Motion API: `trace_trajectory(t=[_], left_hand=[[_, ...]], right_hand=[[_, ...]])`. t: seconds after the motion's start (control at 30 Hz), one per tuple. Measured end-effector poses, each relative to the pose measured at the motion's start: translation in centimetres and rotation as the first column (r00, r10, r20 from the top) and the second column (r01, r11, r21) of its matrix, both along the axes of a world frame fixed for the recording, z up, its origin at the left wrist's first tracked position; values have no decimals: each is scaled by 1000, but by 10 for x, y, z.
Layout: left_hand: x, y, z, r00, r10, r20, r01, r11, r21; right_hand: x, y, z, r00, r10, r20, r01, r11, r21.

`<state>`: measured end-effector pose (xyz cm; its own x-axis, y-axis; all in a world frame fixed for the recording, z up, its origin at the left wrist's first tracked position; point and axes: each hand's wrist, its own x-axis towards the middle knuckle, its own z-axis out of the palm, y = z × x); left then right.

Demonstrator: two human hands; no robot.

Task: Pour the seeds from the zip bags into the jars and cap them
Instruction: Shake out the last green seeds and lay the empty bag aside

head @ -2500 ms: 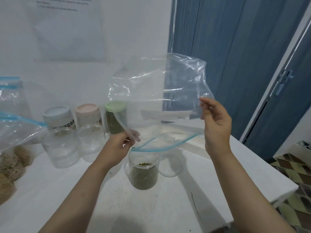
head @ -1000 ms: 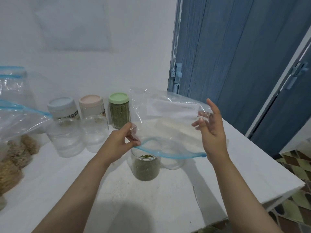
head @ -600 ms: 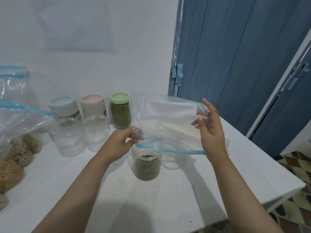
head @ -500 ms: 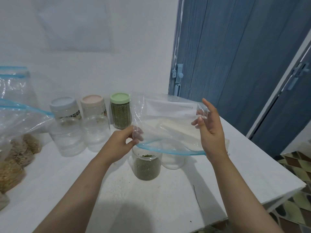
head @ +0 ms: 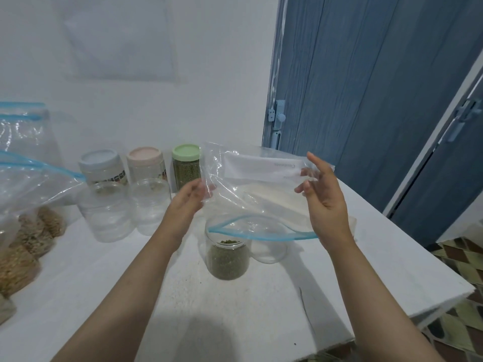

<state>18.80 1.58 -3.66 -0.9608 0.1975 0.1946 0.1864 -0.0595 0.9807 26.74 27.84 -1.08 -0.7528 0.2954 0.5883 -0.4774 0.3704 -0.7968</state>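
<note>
An empty clear zip bag (head: 261, 194) with a blue zip edge hangs between my hands, its open mouth facing down and toward me. My left hand (head: 187, 205) pinches the bag's left edge. My right hand (head: 325, 202) holds the right side, index finger raised and the other fingers curled on the plastic. Just below the zip edge an open jar (head: 227, 258) stands on the white table (head: 235, 322), over half full of green seeds. Its cap is not on it.
At the back stand a green-capped jar of green seeds (head: 186, 165), a pink-capped jar (head: 145, 164) and a pale blue-capped jar (head: 100, 165), with two open clear jars (head: 107, 214) in front. Zip bags of brown seeds (head: 23, 231) fill the left. The table edge (head: 441, 293) is at right.
The bag has come down from head height, where it was held upended over the jar. My left hand has shifted its pinch slightly up the bag's left edge.
</note>
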Motion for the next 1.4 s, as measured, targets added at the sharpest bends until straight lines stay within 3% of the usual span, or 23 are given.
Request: trace_trajectory(t=[0.17,0.23,0.4,0.57,0.7,0.77,0.93,1.03,1.23,1.4], left_hand=[[-23,4,28,973,-113,203,47,951,304],[-32,3,38,961,-151,233,59,932,358],[-41,-1,50,992,-41,121,0,949,317],[-24,-14,48,997,-72,-6,70,936,344],[-13,-27,42,977,-214,1,169,776,608],[-16,-37,45,967,-254,30,172,733,659],[-19,-45,72,997,-49,61,10,858,514],[-17,-40,81,984,174,-32,-156,939,308],[-8,-47,80,885,317,-340,-299,949,103],[0,-56,71,855,344,-387,-330,938,104]], right_hand=[[7,-1,8,996,83,40,-86,992,95],[8,0,10,992,112,63,-119,985,122],[7,7,19,988,125,89,-137,978,154],[1,10,26,991,97,95,-102,994,51],[-4,7,29,991,96,97,-103,992,73],[-7,4,31,990,105,96,-117,985,128],[-9,-5,41,991,122,57,-132,969,207],[-9,-13,47,995,94,18,-96,964,250],[-18,-21,48,998,60,1,-60,981,183],[-23,-29,39,998,-28,60,21,993,119]])
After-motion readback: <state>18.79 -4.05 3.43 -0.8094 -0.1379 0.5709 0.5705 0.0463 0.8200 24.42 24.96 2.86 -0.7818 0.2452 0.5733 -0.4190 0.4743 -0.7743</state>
